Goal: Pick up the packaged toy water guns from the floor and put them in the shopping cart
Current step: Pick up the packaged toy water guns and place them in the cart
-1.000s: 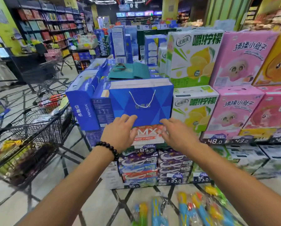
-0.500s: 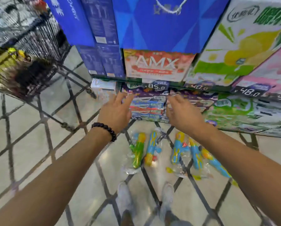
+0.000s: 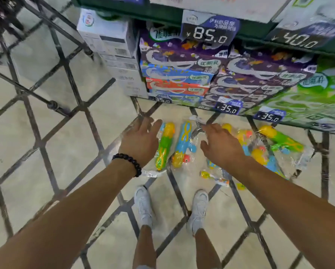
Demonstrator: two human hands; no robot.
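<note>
Several toy water guns in clear plastic bags lie on the tiled floor in front of my feet. A green and yellow gun point(image 3: 164, 146) lies leftmost, and a blue and yellow gun point(image 3: 183, 144) lies beside it. More guns lie to the right, among them a green one point(image 3: 283, 140). My left hand point(image 3: 140, 140), with a black bead bracelet at the wrist, hovers over the left edge of the leftmost bag with fingers extended. My right hand point(image 3: 219, 146) reaches down with spread fingers over the middle bags and holds nothing. The shopping cart's wheel base point(image 3: 54, 104) shows at the upper left.
Stacked milk cartons point(image 3: 182, 78) with price tags stand directly behind the toys. White boxes point(image 3: 114, 51) stand left of that stack. My two white shoes point(image 3: 143, 204) stand just behind the toys. The floor has beige tiles with dark diagonal lines.
My view has tilted from the shelf display down to the floor. Both hands have dropped from the blue gift box level to just above the bagged water guns.
</note>
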